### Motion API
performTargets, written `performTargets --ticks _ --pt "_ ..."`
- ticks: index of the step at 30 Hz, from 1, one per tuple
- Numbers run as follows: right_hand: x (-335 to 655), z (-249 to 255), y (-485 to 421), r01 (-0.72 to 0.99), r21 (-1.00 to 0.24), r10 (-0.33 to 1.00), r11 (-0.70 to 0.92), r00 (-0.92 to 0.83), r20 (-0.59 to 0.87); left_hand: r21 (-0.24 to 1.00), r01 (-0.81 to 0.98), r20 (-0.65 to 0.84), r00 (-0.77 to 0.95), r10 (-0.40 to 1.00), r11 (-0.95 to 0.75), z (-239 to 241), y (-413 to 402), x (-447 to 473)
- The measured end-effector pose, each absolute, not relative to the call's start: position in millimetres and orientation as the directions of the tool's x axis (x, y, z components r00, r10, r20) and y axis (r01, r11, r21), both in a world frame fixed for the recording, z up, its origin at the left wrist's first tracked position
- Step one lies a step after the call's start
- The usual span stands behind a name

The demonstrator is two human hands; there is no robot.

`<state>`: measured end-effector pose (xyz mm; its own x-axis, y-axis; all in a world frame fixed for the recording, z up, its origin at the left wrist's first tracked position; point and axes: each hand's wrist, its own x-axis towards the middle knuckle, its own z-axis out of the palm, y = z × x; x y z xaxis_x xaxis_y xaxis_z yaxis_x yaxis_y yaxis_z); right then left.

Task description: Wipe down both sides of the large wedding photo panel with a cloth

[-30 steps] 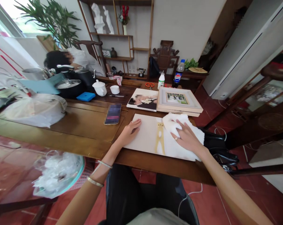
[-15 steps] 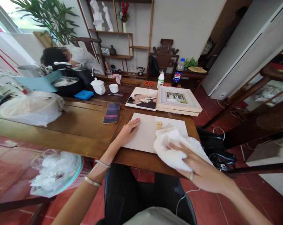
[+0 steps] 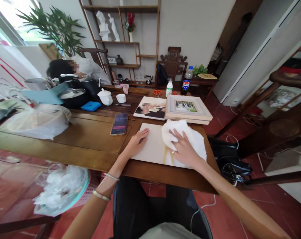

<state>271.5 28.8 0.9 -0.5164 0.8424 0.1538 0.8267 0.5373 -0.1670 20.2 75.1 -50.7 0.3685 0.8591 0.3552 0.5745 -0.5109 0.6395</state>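
A pale flat board (image 3: pixel 152 143) with a yellowish strip lies on the wooden table (image 3: pixel 90 132) in front of me. My left hand (image 3: pixel 137 142) rests flat on the board's left edge, fingers stretched out. My right hand (image 3: pixel 182 151) presses down on a white cloth (image 3: pixel 190 137) that covers the board's right half, fingers spread over it.
Beyond the board lie a photo print (image 3: pixel 150 108) and a white picture frame (image 3: pixel 187 108). A phone (image 3: pixel 120 123) sits to the left. Farther off are a glue bottle (image 3: pixel 168 88), cola bottle (image 3: pixel 185 82), teapot (image 3: pixel 105 97), pots and a seated person (image 3: pixel 65 66). A black bag (image 3: pixel 230 159) sits at right.
My right hand pulled the cloth toward the table's near edge, then pushed it back up onto the board. My left hand stayed on the board's left edge.
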Motion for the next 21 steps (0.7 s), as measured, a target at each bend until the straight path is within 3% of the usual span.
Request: performTargets --ticks 4,10,12,16,18,21 --pt "269.0 9.0 -25.0 0.724 -0.18 0.744 0.665 -0.662 0.087 0.628 0.581 0.356 0.377 0.855 -0.518 -53.4 76.9 19.2" --pt "287.1 26.9 -39.4 0.537 -0.331 0.57 0.776 -0.822 0.005 0.633 0.577 0.354 0.376 0.856 -0.515 -55.0 77.6 18.5" --pt "296.0 25.2 -18.7 0.598 -0.387 0.646 0.702 -0.763 -0.008 0.627 0.583 0.352 0.38 0.855 -0.517 -54.6 77.6 18.5" --pt "295.8 13.4 32.6 0.806 -0.407 0.881 0.43 -0.474 -0.008 0.62 0.59 0.347 0.385 0.855 -0.517 -53.6 77.5 18.6" --pt "281.0 9.0 50.6 0.828 -0.362 0.896 0.428 -0.442 0.046 0.63 0.579 0.349 0.384 0.855 -0.517 -53.2 77.6 18.8" --pt "247.2 5.5 56.2 0.847 -0.187 0.867 0.498 -0.485 0.115 0.652 0.559 0.351 0.376 0.857 -0.512 -52.5 77.7 19.3"
